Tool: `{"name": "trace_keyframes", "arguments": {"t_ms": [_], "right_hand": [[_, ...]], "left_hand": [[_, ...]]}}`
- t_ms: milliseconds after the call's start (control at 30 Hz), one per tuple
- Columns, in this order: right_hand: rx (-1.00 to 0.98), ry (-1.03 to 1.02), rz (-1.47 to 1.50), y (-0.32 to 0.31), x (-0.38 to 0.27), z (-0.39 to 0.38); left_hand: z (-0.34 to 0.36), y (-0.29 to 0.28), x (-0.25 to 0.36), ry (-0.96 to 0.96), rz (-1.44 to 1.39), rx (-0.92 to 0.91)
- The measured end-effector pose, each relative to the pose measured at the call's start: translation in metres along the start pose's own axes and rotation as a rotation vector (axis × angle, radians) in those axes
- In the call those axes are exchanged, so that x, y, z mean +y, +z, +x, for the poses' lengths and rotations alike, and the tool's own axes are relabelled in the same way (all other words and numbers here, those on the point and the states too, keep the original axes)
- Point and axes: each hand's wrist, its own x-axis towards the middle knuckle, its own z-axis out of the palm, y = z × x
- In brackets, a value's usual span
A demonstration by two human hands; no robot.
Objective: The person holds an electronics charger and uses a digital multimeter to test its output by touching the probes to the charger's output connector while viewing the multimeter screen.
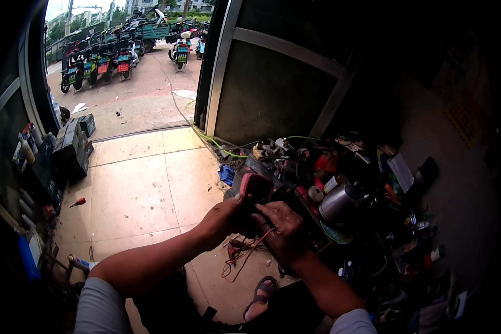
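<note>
In front of me, my left hand [221, 220] is closed around a handheld multimeter [254, 181] with a red rim and a dark face, tilted upright. My right hand [284, 221] is at its lower right side, fingers bent and pressed together against it. What the right fingers pinch is hidden in shadow. A thin red test lead [256, 243] runs down from beside the right hand and loops below. Red and black clips with wires [234, 250] lie or hang beneath my hands, above the tiled floor.
A cluttered heap of tools and parts, with a silver metal cup [337, 202], stands at right. A blue cloth-like item [226, 174] lies nearby. Dark batteries [71, 146] and a red-handled screwdriver [78, 202] are at left. A cable [175, 100] crosses the doorway; scooters [103, 61] stand outside.
</note>
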Motion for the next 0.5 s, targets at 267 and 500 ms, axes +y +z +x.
{"name": "trace_keyframes", "arguments": {"t_ms": [267,500], "right_hand": [[-0.023,-0.107,-0.001,0.001,0.0054,0.0027],[-0.074,-0.146,-0.026,-0.0029,0.0088,-0.0009]], "left_hand": [[-0.0034,0.0002,0.0025,-0.021,0.028,0.057],[-0.0043,-0.0003,-0.001,-0.039,0.076,0.076]]}}
